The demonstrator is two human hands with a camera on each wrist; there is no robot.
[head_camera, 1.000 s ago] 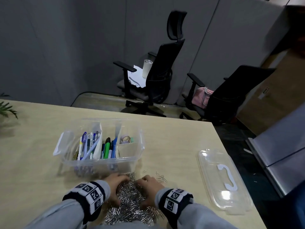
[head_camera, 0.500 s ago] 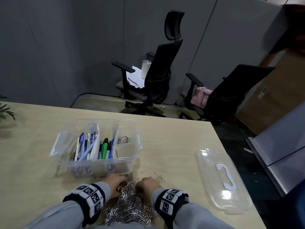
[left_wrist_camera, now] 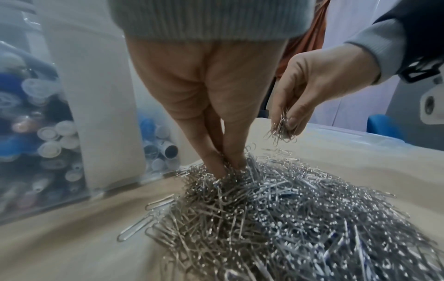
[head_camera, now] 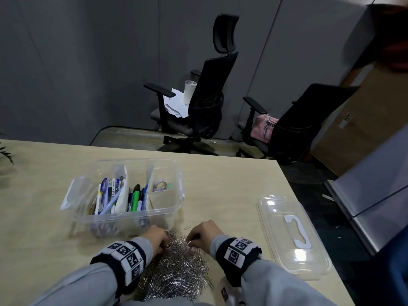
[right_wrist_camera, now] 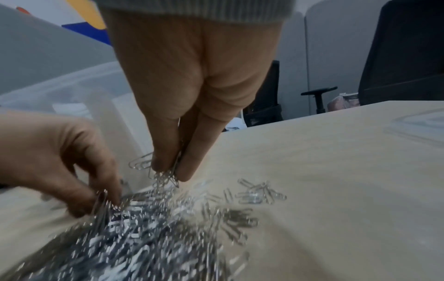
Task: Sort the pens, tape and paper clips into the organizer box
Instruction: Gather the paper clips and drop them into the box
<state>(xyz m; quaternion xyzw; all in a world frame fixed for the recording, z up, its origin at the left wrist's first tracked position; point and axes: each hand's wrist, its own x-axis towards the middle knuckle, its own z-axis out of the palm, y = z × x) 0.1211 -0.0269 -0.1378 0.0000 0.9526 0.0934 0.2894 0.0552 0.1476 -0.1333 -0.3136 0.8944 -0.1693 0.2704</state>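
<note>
- Table (head_camera: 231,195): pale wood top; everything for the task sits on it.
- Lid (head_camera: 293,237): clear, lying flat to the right, well apart from the work.
- Box (head_camera: 176,184): clear, open, just beyond the hands. Pens (head_camera: 110,195) stand in its left and middle compartments, tape (head_camera: 160,185) lies in the far right one. The near right compartment looks empty, probably meant for the clips.
- Pile (head_camera: 178,270): a broad heap of silver paper clips between the wrists, its far edge just beside the box wall; a few strays lie to the right.
- Left hand (head_camera: 154,239): fingertips are dug into the top of the pile and pinched together around clips.
- Right hand (head_camera: 204,234): fingers are closed on a small bunch of clips (right_wrist_camera: 165,176), lifted just clear of the pile.
- Handling, as a judgement: each clip is light, stiff and slick, and they tangle, so a pinch drags loose ones that may drop. Scooping with cupped fingers from the pile's base should carry more than pinching the top.
</note>
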